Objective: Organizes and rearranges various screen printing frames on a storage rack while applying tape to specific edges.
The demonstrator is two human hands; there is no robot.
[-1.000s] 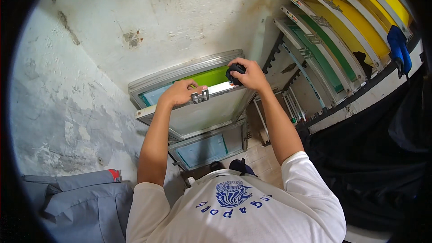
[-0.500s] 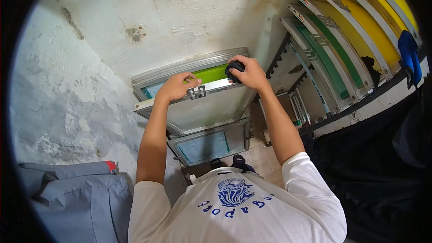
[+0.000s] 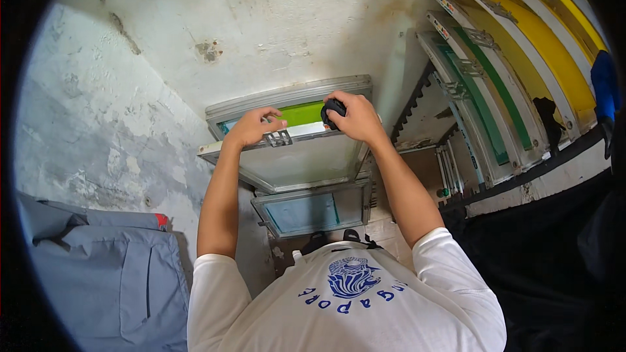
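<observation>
A silkscreen-like framed panel (image 3: 300, 164) with a pale mesh leans upright in front of me. Its white top bar (image 3: 303, 130) carries a small metal clip (image 3: 278, 137). My left hand (image 3: 255, 126) rests at the bar beside the clip, thumb and fingers apart, with nothing between them. My right hand (image 3: 354, 116) closes around a crumpled black cloth-like thing (image 3: 334, 115) at the bar's right part; its exact kind is unclear. Just behind, another metal frame (image 3: 287, 91) with a bright green panel (image 3: 305, 115) leans against the wall.
Below stands a smaller frame with a light blue panel (image 3: 303, 214). On the right, a rack holds several frames with yellow (image 3: 554, 58) and green mesh (image 3: 492, 101). A blue cloth (image 3: 605, 85) hangs at the rack's end. Grey clothing (image 3: 117, 267) hangs at left; black fabric (image 3: 541, 261) lies right.
The view has shifted slightly. Against the frame behind, the front frame and both hands sit a little further left. The right hand keeps its hold on the black thing.
</observation>
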